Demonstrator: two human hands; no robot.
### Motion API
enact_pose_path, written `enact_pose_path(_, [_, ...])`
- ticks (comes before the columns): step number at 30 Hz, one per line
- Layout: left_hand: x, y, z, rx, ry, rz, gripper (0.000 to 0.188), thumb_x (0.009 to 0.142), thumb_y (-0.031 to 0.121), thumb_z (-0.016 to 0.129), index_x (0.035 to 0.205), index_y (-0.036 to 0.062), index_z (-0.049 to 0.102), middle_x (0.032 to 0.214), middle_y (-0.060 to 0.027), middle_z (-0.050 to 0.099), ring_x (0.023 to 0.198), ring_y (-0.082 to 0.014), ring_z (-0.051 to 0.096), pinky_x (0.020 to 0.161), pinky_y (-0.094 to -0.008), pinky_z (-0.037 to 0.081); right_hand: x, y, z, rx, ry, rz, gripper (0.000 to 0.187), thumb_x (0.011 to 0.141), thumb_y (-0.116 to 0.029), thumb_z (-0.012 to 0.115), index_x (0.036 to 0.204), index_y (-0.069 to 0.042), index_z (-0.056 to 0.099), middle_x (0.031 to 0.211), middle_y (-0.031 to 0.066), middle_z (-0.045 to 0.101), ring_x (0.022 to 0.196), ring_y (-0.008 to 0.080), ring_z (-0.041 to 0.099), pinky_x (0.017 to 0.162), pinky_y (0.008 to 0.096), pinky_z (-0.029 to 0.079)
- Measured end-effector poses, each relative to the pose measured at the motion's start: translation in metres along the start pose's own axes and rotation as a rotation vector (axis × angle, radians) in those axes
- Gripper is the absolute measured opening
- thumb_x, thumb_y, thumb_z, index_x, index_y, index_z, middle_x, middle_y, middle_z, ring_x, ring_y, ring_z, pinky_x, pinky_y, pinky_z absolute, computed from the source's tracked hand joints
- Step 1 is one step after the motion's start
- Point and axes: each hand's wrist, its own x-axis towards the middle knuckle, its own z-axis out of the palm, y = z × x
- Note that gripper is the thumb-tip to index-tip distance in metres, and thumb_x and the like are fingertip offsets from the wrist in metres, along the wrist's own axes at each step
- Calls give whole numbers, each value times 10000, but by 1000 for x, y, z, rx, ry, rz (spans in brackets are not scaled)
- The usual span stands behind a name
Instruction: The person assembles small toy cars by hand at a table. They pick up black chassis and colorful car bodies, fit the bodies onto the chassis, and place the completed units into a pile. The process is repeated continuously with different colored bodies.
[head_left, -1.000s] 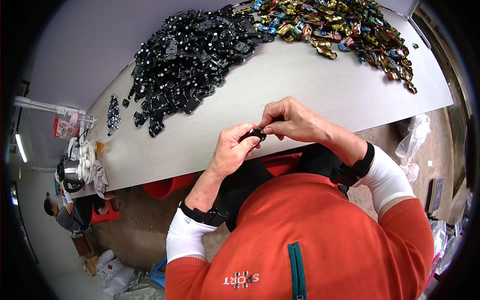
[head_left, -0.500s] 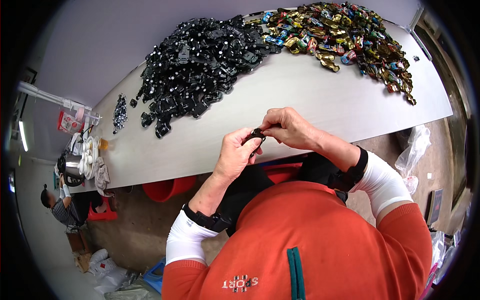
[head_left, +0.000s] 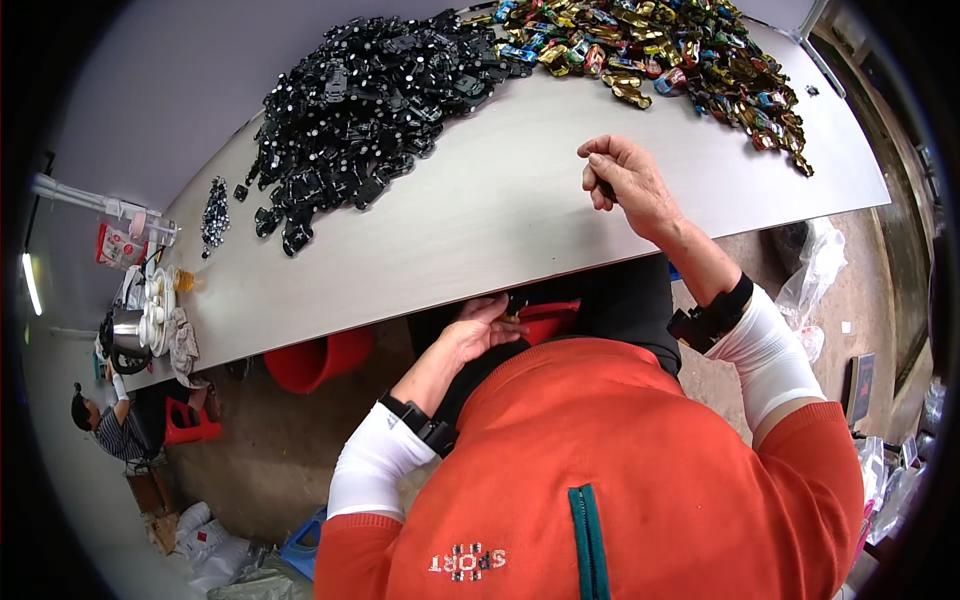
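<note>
My left hand (head_left: 478,332) is low, just below the table's near edge, its fingers around a small dark and gold toy car (head_left: 511,312) that is mostly hidden. Beside those fingers, close to my body, is a red container (head_left: 550,318). Over the table (head_left: 470,220), my right hand (head_left: 637,190) is raised with its fingers curled; a small dark patch shows in the palm, too hidden to name. Ahead on the left lies a large heap of black toy car bases (head_left: 350,120) with wheels. A heap of shiny gold and coloured toy car bodies (head_left: 690,75) lies at the far right.
Small silvery parts (head_left: 215,215) form a pile at the table's left. Dishes (head_left: 158,310), a metal pot (head_left: 128,330) and a cloth (head_left: 184,345) crowd the left end, where another person (head_left: 115,425) sits. A red bucket (head_left: 318,360) stands under the table; plastic bags (head_left: 815,275) hang at right.
My hands, together over the table's edge before, have parted. The left has dropped below the edge beside the red container; the right has moved up and right. The whole view has shifted slightly.
</note>
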Motion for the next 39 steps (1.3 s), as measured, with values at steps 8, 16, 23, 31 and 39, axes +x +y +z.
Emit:
enact_pose_path(8, [-33,-9,-58,1304,489,530,775,784,344,705,1379,21,327,1324,-278,409,1147,-406,476,971,-445,410,7,25,-44,-489,333,-85,111,878,-106,547,890,-16,609,657,65,576,541,141,537,511,293,456])
enact_pose_path(16, [-5,-33,-62,1465,706,354,833,771,609,563,1386,82,371,1489,-196,195,1386,-383,55,1126,-507,6,53,19,-88,-1208,264,-427,54,792,-72,586,829,-35,573,844,164,555,841,369,537,717,438,433])
enact_pose_path(23, [-14,-39,-53,1458,761,425,754,782,596,545,1382,163,397,1443,-211,240,1338,-459,95,1080,-602,123,57,40,-96,-1207,335,-465,191,773,54,536,957,26,494,990,194,465,943,367,468,838,424,393])
enact_pose_path(31, [-19,-17,-56,1343,783,750,539,782,492,596,1183,133,567,1176,-120,579,1126,-317,504,949,-500,364,64,44,-103,-1310,290,-411,323,816,40,488,1137,51,520,1052,190,443,1021,356,424,925,429,353])
enact_pose_path(39, [-5,-38,-76,1384,832,671,526,775,507,587,1194,189,570,1226,-84,550,1155,-308,476,913,-582,340,67,43,-97,-1276,285,-405,331,820,52,489,1149,71,520,1074,198,454,1019,359,425,920,431,361])
